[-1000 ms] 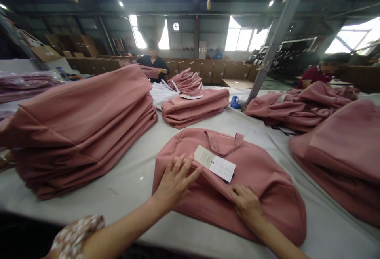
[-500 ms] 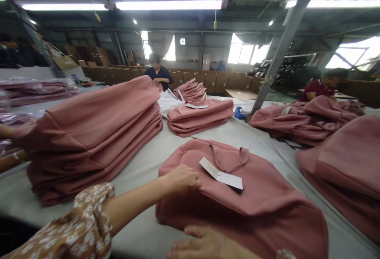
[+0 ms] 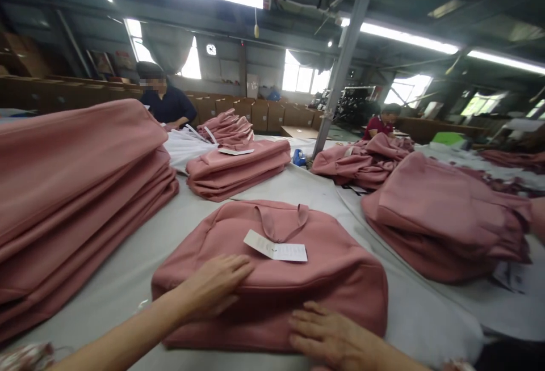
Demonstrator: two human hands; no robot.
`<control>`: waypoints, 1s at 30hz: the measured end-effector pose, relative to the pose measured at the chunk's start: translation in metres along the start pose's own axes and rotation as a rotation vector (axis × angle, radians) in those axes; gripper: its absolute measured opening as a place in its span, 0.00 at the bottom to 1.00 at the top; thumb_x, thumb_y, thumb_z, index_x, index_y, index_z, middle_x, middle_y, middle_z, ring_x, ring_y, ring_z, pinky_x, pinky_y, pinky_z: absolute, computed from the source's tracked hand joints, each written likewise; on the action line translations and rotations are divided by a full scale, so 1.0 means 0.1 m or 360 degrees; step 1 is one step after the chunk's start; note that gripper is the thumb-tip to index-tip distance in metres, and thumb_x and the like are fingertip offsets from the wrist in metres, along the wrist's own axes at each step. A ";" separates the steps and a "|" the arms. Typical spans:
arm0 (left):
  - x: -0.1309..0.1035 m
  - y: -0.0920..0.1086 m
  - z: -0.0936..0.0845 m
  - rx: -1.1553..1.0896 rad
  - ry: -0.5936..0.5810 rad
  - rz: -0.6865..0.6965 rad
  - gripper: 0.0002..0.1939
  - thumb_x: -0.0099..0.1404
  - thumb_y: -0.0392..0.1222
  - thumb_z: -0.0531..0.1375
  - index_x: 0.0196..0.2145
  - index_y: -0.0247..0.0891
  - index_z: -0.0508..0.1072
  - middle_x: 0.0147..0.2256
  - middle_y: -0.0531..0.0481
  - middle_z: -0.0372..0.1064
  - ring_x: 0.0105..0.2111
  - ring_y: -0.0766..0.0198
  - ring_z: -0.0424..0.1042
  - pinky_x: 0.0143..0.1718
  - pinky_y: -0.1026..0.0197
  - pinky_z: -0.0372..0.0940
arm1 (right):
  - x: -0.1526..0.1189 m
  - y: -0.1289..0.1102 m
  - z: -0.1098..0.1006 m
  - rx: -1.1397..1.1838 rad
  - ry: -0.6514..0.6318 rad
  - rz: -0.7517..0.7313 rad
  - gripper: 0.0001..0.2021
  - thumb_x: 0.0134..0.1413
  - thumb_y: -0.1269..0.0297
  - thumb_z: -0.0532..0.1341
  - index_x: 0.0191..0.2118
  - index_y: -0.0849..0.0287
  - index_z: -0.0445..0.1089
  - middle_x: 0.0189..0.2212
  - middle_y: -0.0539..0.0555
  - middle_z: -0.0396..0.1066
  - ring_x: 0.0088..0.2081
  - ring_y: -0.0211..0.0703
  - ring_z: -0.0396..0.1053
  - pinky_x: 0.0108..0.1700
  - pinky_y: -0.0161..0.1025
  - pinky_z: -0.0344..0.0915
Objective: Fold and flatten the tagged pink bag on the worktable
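Note:
A folded pink garment point(image 3: 323, 269) lies on the grey table point(image 3: 426, 314) right in front of me, with a white paper tag point(image 3: 276, 247) and a drawstring on top. My left hand point(image 3: 215, 287) lies flat on its near left part, fingers spread. My right hand point(image 3: 330, 337) presses flat against its near edge. Neither hand grips anything.
A tall stack of folded pink garments point(image 3: 72, 189) fills the left. A smaller stack point(image 3: 238, 167) sits behind, loose pink piles point(image 3: 443, 212) to the right. A metal pole point(image 3: 340, 70) rises mid-table. One person point(image 3: 164, 101) works at the far side, another point(image 3: 383, 121) at the right.
My view has swung right and tilted up. The near part of the garment got folded over; my right hand went from on top of the garment to its near edge, my left hand slid nearer.

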State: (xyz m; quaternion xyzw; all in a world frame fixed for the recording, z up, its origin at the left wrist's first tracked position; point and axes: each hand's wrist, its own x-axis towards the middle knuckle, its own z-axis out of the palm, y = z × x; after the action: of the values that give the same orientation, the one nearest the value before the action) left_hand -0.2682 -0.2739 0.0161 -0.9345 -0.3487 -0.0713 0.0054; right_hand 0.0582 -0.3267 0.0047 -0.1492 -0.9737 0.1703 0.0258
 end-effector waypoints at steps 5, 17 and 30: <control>0.92 0.67 0.04 0.0056 -0.0109 0.0085 0.43 0.55 0.47 0.69 0.62 0.34 0.52 0.47 0.38 0.69 0.43 0.46 0.71 0.41 0.48 0.69 | -0.24 -0.05 -0.02 -0.0140 0.0086 -0.0065 0.21 0.69 0.62 0.51 0.62 0.65 0.58 0.58 0.63 0.66 0.61 0.50 0.60 0.61 0.50 0.62; 1.03 0.92 0.44 0.0113 -0.0223 0.0725 0.04 0.67 0.39 0.58 0.38 0.36 0.67 0.30 0.50 0.72 0.24 0.57 0.71 0.17 0.55 0.55 | -0.34 0.64 0.76 0.0435 0.0175 0.0367 0.28 0.55 0.61 0.63 0.61 0.51 0.61 0.60 0.55 0.64 0.62 0.51 0.60 0.64 0.46 0.57; 0.67 0.81 0.99 -0.0372 0.0092 0.0398 0.07 0.71 0.40 0.49 0.43 0.42 0.65 0.32 0.52 0.69 0.30 0.58 0.67 0.28 0.55 0.56 | -0.60 0.30 0.20 -0.0643 0.0722 0.0148 0.09 0.63 0.70 0.56 0.45 0.62 0.71 0.34 0.53 0.78 0.34 0.40 0.74 0.40 0.37 0.71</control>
State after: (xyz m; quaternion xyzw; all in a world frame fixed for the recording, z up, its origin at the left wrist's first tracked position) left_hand -0.1527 -0.2852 -0.0700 -0.9625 -0.2187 -0.1368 -0.0843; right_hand 0.1222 -0.3241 -0.0248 -0.2300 -0.9493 -0.0635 0.2045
